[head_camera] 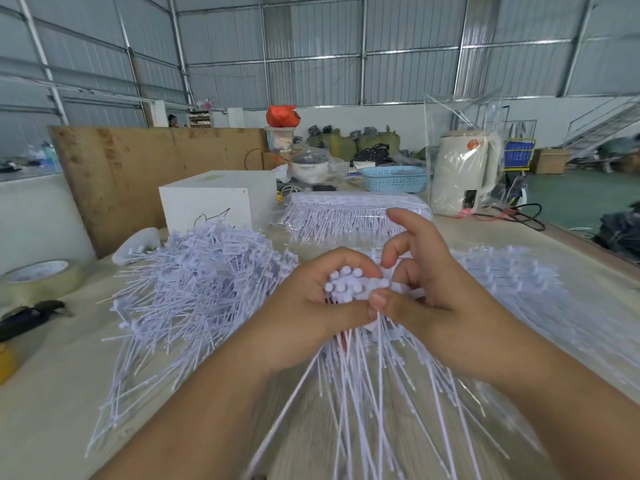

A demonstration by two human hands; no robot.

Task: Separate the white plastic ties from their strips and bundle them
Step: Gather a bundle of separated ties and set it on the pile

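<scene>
Left hand point(311, 299) grips the bundle of ties point(349, 285), right hand point(415, 282) pinches one; I'd keep heads level while adding.

- Left hand point(313, 299): fingers curled in a closed grip, forearm reaching in from lower left.
- Right hand point(420, 282): thumb and fingers pinching, index finger raised.

I see matt white plastic ties point(194, 271), a smooth pale surface point(69, 393), a rough wooden board point(138, 168), a glossy tape roll point(41, 277), a blue plastic basket point(394, 178)
</scene>
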